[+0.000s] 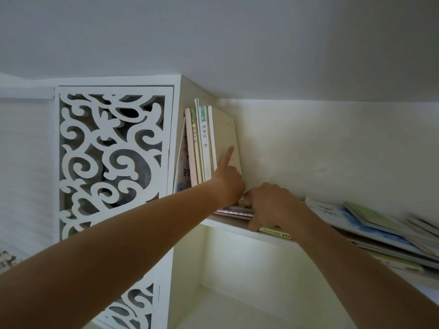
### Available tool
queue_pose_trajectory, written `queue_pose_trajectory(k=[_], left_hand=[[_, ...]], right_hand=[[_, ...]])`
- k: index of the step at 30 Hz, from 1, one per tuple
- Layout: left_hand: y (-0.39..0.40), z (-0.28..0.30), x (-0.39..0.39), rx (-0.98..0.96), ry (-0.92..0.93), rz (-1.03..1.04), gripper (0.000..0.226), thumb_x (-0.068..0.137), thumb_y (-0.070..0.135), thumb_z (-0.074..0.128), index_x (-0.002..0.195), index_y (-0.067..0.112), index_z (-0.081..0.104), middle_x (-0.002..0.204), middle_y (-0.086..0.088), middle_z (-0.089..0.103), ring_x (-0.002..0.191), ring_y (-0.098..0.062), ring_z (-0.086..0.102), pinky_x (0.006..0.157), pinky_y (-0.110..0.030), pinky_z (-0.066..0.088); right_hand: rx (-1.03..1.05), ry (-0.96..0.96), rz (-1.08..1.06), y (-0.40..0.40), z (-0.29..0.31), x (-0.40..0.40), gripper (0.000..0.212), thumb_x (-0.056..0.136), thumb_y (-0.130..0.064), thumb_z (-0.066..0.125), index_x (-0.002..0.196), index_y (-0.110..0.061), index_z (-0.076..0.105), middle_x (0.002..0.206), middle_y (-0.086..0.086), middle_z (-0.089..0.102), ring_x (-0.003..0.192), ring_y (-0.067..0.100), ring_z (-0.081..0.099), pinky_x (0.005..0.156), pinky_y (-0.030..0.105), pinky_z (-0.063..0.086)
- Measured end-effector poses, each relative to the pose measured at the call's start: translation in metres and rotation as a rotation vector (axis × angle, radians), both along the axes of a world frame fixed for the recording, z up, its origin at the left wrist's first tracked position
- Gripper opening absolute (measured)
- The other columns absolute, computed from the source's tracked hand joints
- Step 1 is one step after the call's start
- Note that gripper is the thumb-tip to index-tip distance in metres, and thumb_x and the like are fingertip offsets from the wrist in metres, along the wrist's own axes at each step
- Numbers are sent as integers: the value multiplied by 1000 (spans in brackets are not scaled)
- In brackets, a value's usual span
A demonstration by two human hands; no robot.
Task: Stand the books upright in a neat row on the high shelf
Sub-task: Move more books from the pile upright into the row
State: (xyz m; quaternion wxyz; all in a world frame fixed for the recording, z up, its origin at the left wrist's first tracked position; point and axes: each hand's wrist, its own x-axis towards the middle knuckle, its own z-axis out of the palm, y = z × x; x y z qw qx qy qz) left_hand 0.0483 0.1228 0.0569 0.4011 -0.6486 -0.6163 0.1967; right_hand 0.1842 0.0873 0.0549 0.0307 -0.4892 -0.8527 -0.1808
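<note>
Bare arms and hands, as I see them from the head camera

I see two forearms coming in from the lower edge, both uncovered from as far back as the picture reaches down to the wrist: no sleeve, cuff or glove on either. My left hand (229, 180) carries no ring that I can make out, and its wrist has no watch, strap or band. My right hand (270, 205) is likewise plain, with no ring on the fingers that show and nothing round the wrist. The nails are too small and blurred for me to tell anything about them. Nothing else of the body or clothing comes into view.
</note>
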Motion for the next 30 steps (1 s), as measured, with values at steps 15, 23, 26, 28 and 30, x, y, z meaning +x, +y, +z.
queue_pose_trajectory(k=[15,23,26,28,30], left_hand=[[16,-7,-46,98,153,-141,12,97,19,63,103,19,73,109,2,74,118,-22,64,125,-49,16],[11,2,-41,100,46,-192,19,100,12,56,111,11,72,116,-4,72,119,-22,63,127,-43,20],[6,16,-36,87,-418,-296,28,97,0,57,122,7,66,123,-10,66,117,-27,64,113,-39,43],[-3,28,-34,42,-789,-406,33,97,1,53,125,11,65,127,-9,64,116,-26,62,102,-36,50],[-11,35,-28,-184,-927,-367,39,99,8,47,132,18,65,136,-2,62,124,-21,57,104,-31,43]], right_hand=[[121,101,36,0,-18,-14,42,87,-36,64,125,-20,55,114,7,59,102,29,60,72,31,35],[144,121,30,2,-2,5,36,80,-26,70,114,-23,60,94,3,46,81,26,48,68,31,38],[215,199,20,2,-11,4,32,86,-27,65,116,-20,56,93,4,49,79,27,47,68,31,38],[269,290,25,6,-18,3,31,89,-33,62,116,-20,56,98,5,61,80,28,55,67,31,39],[232,377,22,11,-21,5,37,87,-37,65,121,-23,60,105,6,67,90,28,63,68,31,41]])
